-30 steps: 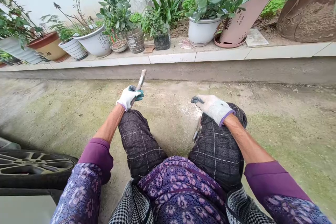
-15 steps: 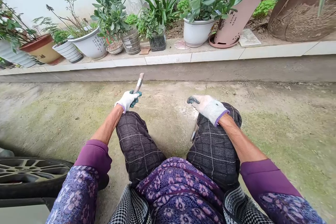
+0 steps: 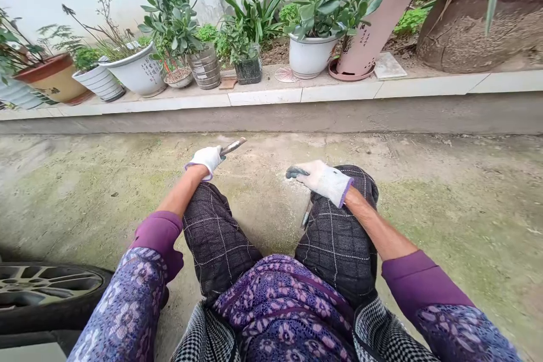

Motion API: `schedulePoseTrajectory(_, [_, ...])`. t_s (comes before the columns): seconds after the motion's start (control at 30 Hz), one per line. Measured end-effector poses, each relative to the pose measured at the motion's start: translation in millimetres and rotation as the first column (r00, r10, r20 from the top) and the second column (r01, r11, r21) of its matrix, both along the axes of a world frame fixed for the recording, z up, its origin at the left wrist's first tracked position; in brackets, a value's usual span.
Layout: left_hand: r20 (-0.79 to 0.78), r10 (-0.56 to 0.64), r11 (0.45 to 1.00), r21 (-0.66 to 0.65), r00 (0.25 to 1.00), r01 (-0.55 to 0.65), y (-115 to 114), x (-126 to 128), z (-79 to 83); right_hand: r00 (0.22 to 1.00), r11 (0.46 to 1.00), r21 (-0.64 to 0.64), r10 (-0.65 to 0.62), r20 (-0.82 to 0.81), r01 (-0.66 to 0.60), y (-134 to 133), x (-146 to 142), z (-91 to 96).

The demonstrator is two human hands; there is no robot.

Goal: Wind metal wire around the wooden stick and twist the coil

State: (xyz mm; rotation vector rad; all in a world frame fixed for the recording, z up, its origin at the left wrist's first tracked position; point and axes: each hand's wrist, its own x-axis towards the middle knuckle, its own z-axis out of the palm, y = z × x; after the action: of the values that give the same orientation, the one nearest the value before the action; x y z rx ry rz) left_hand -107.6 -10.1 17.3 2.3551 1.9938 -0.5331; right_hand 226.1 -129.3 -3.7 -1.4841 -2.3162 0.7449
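My left hand (image 3: 205, 160), in a white work glove with a green palm, is shut on a slim tool with a pale handle and metal end (image 3: 232, 147). The tool points right, just past my left knee. My right hand (image 3: 322, 181), in a matching glove, rests on my right knee in dark plaid trousers (image 3: 335, 243). A narrow metal tool (image 3: 306, 215) runs down from that hand beside the inside of the knee. Its upper part is hidden by the glove.
I sit on mossy, dust-marked concrete (image 3: 445, 181). Ahead, a low tiled ledge (image 3: 263, 98) carries potted plants, including a white pot (image 3: 309, 55) and a tilted pink pot (image 3: 365, 28). A car wheel (image 3: 46, 288) stands at lower left.
The left-hand tool has tipped from nearly upright to pointing right. My right hand has shifted slightly left and lower. The whole view has swung a little.
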Motion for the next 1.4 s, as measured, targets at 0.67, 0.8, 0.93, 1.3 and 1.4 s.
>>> schedulePoseTrajectory(0.67, [0.825, -0.003, 0.946, -0.182, 0.566, 0.270, -60.8, 92.8, 4.4, 0.920, 0.959, -0.007, -0.269, 0.284, 0.282, 125.6, 64.1, -28.1])
schedulePoseTrajectory(0.8, [0.904, 0.404, 0.853, -0.428, 0.142, 0.299, -69.0, 107.8, 27.9, 0.929, 0.962, -0.033, -0.252, 0.270, 0.271, 133.3, 50.0, -28.6])
schedulePoseTrajectory(0.93, [0.827, 0.562, 0.717, -0.500, 0.022, 0.486, -78.5, 115.6, 34.7, 0.920, 0.945, -0.062, -0.295, 0.258, 0.321, 138.7, 35.3, -20.0])
schedulePoseTrajectory(1.3, [0.836, 0.175, 0.966, -0.044, 0.519, -0.254, 30.8, 24.2, 6.7, 0.924, 0.857, -0.357, -0.377, 0.056, 0.371, 90.6, 26.9, 5.1])
schedulePoseTrajectory(1.4, [0.698, 0.210, 0.970, -0.060, 0.685, -0.237, 34.7, 22.7, -29.9, 0.941, 0.871, -0.369, -0.336, 0.038, 0.326, 84.1, 20.7, 7.9])
